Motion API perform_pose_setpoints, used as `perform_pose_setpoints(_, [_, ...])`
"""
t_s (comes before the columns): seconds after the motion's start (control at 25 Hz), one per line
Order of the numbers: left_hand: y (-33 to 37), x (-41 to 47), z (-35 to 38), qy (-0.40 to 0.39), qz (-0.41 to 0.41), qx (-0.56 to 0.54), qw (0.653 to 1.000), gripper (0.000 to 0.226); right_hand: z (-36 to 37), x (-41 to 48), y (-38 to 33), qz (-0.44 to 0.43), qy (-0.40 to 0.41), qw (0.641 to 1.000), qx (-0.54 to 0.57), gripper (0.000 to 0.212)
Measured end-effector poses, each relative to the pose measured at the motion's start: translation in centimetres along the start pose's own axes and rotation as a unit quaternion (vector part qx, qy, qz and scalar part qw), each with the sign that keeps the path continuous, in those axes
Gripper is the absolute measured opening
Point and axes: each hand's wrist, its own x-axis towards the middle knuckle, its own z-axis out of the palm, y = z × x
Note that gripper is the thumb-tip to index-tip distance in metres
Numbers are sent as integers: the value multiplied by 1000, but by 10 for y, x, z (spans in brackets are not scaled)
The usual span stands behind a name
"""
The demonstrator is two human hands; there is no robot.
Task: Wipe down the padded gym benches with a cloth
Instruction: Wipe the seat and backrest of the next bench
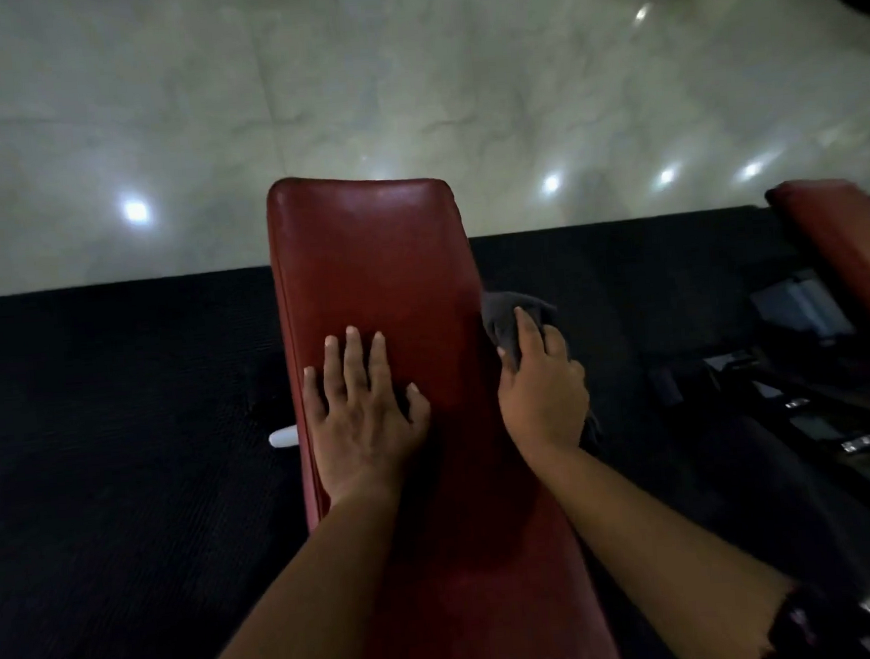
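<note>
L hand (364, 411) presses flat, fingers straight, near left edge of red bench (376, 261), prob. to steady it, while R hand (543, 399) grips dark cloth (507, 319) at right edge.

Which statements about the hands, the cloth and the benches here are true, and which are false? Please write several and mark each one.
1. The left hand lies flat, fingers spread, on the red padded bench. True.
2. The right hand holds a white paper towel. False: it grips a dark grey cloth.
3. The dark grey cloth is at the right edge of the red padded bench. True.
4. Only one bench is in view. False: a second red padded bench shows at the right.
</note>
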Motion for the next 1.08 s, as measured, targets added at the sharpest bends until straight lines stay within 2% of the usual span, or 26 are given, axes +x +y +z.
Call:
perform_pose_setpoints(0.12, [3,0,3,1,-2,7,1000,76,7,-23,11,41,17,999,-27,53])
perform_pose_setpoints(0.24, [4,-1,8,16,1,8,1000,76,18,10,3,71,-8,997,-24,52])
perform_pose_setpoints(0.36, [3,-3,10,23,2,3,1000,74,25,30,7,59,-31,997,26,53])
perform_pose_setpoints(0.52, [3,-3,7,26,-3,-5,1000,72,19,23,10,39,-33,998,36,52])
perform_pose_setpoints(0.64, [4,-3,8,18,-15,9,1000,72,2,9,21,61,-83,992,77,51])
perform_pose_setpoints(0.76, [1,-3,10,30,-7,32,999,72,-16,-22,41,144,-171,968,116,48])
perform_pose_setpoints(0.88, [3,-5,8,26,-3,35,999,72,-32,-53,48,199,-213,952,93,49])
perform_pose_setpoints(1.08, [2,-1,6,6,-13,24,1000,76,-24,-12,22,155,-218,962,60,57])
